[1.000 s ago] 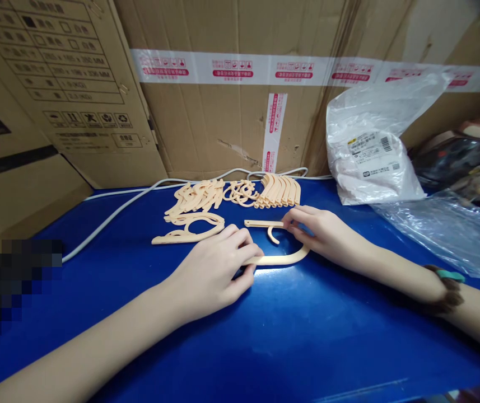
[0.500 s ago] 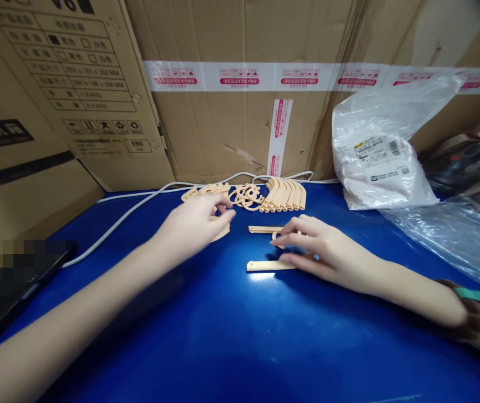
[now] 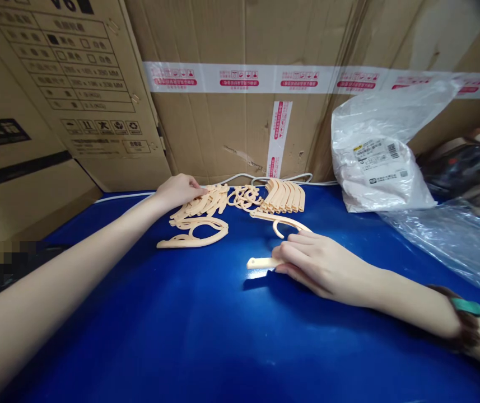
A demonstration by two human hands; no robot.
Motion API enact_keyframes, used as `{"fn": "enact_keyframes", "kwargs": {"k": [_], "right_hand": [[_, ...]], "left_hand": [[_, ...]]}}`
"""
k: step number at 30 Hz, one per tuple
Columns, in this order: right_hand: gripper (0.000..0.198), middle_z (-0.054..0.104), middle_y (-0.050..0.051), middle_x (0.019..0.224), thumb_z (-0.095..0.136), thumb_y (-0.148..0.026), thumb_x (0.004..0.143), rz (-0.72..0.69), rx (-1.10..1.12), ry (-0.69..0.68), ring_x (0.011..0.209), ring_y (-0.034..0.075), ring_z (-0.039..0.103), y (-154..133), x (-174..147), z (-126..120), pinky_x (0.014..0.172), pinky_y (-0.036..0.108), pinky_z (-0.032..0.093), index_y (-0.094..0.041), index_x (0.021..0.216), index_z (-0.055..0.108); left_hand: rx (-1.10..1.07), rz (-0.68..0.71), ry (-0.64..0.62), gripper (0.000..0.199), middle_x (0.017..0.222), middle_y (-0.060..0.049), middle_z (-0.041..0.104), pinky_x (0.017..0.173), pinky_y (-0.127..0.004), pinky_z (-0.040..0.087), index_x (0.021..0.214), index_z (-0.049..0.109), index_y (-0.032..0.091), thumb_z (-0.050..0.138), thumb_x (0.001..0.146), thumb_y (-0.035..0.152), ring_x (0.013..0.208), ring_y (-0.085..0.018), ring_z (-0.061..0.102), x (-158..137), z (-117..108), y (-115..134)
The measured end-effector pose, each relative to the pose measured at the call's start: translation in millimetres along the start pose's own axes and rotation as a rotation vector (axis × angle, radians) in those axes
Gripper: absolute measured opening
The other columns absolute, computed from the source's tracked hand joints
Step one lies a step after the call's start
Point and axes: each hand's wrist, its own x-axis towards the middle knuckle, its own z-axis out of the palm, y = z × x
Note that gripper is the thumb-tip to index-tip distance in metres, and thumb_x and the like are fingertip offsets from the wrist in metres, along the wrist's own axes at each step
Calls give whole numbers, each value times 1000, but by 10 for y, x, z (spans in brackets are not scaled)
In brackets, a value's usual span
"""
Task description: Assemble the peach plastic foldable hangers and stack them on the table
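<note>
My left hand [image 3: 178,190] reaches the far pile of thin beige hanger pieces [image 3: 206,201], its fingers pinched at the pile's left side. What lies between those fingertips is hidden. With my right hand [image 3: 321,260] I grip a straight beige hanger arm [image 3: 262,263] just over the blue table, its holed end pointing left. Beyond that hand lies a hanger arm with a hook [image 3: 279,226], partly covered by my fingers. A folded beige hanger [image 3: 197,240] rests nearer me, below the pile. Small hooks [image 3: 246,196] and a row of curved hanger arms [image 3: 285,196] lie at the back.
Cardboard boxes [image 3: 223,129] wall off the back and left. A white cable [image 3: 126,197] runs along the table's rear edge. At the right stand a plastic-wrapped white package [image 3: 382,162] and a clear plastic bag [image 3: 450,240]. A dark device lies behind my left forearm.
My left hand has moved left and back to the pile, uncovering the folded hanger. My right fingers have closed on the straight hanger arm. The hooked arm behind now lies at a slant.
</note>
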Motion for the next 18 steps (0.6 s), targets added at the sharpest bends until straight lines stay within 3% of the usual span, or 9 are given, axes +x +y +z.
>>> {"fn": "enact_keyframes", "kwargs": {"k": [5, 12, 15, 18], "right_hand": [[29, 61, 4, 83, 28, -28, 102, 2, -24, -96, 67, 13, 56, -6, -37, 40, 62, 26, 39, -16, 93, 52], [32, 59, 1, 75, 25, -27, 103, -64, -175, -64, 55, 12, 51, -40, -58, 51, 53, 28, 32, -16, 90, 52], [30, 62, 4, 79, 26, -28, 102, -18, -109, -105, 61, 13, 57, -48, -61, 36, 56, 27, 36, -16, 93, 52], [25, 64, 5, 82, 29, -27, 101, 29, -9, -152, 65, 14, 59, -65, -45, 10, 59, 25, 40, -15, 94, 50]], "left_hand": [[-87, -10, 32, 18, 74, -6, 72, 58, -29, 43, 72, 67, 20, 62, 71, 38, 73, -24, 67, 63, 59, -34], [-150, 5, 151, 15, 62, -4, 67, 57, -29, 42, 68, 66, 20, 67, 69, 35, 65, -22, 63, 45, 31, 8], [-157, 73, 244, 13, 69, -4, 67, 61, -29, 43, 73, 63, 19, 65, 75, 32, 71, -22, 63, -44, -68, 75], [-154, 159, 409, 11, 91, -6, 66, 72, -30, 44, 91, 58, 18, 54, 86, 26, 85, -20, 62, -230, -194, 180]]}}
